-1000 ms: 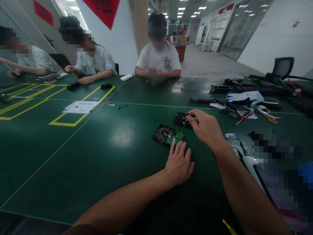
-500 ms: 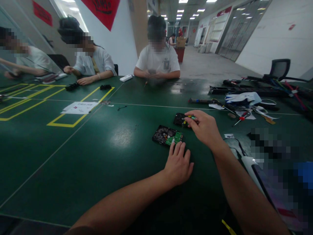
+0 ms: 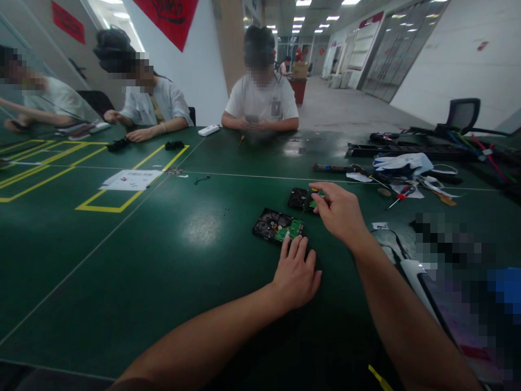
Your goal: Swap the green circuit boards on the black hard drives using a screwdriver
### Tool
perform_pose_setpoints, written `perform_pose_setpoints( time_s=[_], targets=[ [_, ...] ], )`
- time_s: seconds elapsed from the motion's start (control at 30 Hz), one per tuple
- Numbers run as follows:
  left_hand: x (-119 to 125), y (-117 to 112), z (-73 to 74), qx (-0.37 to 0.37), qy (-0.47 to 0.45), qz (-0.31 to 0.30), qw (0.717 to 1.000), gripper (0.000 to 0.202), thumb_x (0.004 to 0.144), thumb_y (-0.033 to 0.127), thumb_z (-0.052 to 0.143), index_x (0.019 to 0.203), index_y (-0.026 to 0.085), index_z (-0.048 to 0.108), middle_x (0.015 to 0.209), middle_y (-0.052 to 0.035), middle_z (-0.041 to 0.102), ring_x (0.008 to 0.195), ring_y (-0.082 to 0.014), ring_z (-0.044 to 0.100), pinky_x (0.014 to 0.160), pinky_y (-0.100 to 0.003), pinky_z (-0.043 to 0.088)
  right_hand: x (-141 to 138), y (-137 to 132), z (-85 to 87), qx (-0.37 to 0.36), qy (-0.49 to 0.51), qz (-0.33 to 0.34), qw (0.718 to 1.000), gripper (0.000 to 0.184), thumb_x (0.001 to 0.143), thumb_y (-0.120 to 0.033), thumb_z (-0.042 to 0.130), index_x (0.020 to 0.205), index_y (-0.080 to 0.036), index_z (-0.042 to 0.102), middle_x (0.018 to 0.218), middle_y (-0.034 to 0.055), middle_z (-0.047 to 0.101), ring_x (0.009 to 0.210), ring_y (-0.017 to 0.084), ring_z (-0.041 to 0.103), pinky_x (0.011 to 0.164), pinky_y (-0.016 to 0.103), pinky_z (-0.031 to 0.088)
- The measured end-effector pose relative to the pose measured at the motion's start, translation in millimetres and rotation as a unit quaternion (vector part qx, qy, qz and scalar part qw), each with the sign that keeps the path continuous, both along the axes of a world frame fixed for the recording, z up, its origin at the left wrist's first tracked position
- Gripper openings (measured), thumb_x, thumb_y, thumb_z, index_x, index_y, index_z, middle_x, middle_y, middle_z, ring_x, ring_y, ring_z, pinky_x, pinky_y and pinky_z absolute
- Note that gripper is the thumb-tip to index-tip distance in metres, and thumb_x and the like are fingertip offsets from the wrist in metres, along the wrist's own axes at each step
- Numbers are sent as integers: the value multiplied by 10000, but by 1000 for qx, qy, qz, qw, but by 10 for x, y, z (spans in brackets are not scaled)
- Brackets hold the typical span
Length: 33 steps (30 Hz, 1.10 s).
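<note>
Dark green tabletop (image 3: 183, 304) all around, and I looked to be at the screw-turning stage on a hard drive (image 3: 269, 223). It lay flat just past my left hand (image 3: 297, 276), whose fingertips rested loosely on its near edge without clamping it. My right hand (image 3: 338, 213) had a screwdriver (image 3: 315, 189) pinched in its fingers, slanting down toward the drive's circuit board (image 3: 291, 230) end; honestly couldn't tell if the tip was seated. Second drive (image 3: 298, 197) sat just behind, partly hidden by that hand. Next move, I figured, called for a square tip and a steady drive.
</note>
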<state>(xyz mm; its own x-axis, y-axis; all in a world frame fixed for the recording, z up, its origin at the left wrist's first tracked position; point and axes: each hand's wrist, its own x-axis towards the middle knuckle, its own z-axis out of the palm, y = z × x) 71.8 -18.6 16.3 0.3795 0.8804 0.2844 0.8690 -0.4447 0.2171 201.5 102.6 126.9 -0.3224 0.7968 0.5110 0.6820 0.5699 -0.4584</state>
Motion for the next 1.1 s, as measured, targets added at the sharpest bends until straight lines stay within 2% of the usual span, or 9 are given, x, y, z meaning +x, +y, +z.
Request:
perform_pose_setpoints(
  time_s=[0.1, 0.2, 0.37, 0.6, 0.87, 1.1],
  targets=[
    [-2, -2, 25, -2, -1, -2, 1000, 474, 995, 473, 462, 1302, 134, 586, 1555, -202, 441, 1489, -374, 339, 1262, -608, 198, -11, 3, 2, 15, 6, -4, 1000, 293, 997, -330, 544, 1204, -226, 725, 1221, 108, 716, 968, 263, 702, 822, 413, 552],
    [-4, -4, 37, 1, -1, -1, 1000, 469, 996, 468, 461, 1295, 129, 588, 1543, -207, 452, 1486, -373, 342, 1265, -602, 195, -13, -4, 26, 41, 6, -22, 999, 277, 991, -395, 576, 1102, -223, 763, 1099, 109, 734, 940, 259, 692, 821, 403, 544],
    [-3, -4, 3, 5, 1, 0, 1000, 473, 987, 479, 479, 1289, 133, 592, 1543, -200, 455, 1485, -372, 345, 1266, -609, 190, 5, -13, 50, 67, 0, -31, 997, 219, 984, -354, 583, 980, -236, 767, 982, 75, 756, 915, 253, 693, 866, 408, 520],
    [6, -5, 5, 8, 4, 5, 1000, 474, 985, 478, 484, 1295, 137, 592, 1536, -192, 465, 1482, -367, 358, 1264, -602, 204, 16, 0, 10, 21, 40, -14, 999, 192, 970, -299, 592, 1084, -227, 729, 1057, 67, 773, 881, 243, 724, 773, 375, 538],
    [9, -2, -19, 8, 0, 4, 1000, 476, 986, 483, 484, 1293, 136, 595, 1541, -194, 460, 1484, -369, 352, 1264, -605, 199, 19, 5, 36, 70, 14, 0, 997, 198, 954, -252, 588, 1053, -221, 758, 1092, 100, 746, 958, 265, 707, 842, 421, 545],
    [10, -8, -8, 8, -4, 2, 1000, 472, 991, 474, 475, 1294, 132, 594, 1539, -196, 460, 1489, -371, 346, 1265, -606, 195, -16, -27, 36, 61, 22, -7, 998, 146, 945, -301, 640, 1020, -232, 745, 1040, 78, 750, 876, 243, 700, 767, 384, 542]
  ],
)
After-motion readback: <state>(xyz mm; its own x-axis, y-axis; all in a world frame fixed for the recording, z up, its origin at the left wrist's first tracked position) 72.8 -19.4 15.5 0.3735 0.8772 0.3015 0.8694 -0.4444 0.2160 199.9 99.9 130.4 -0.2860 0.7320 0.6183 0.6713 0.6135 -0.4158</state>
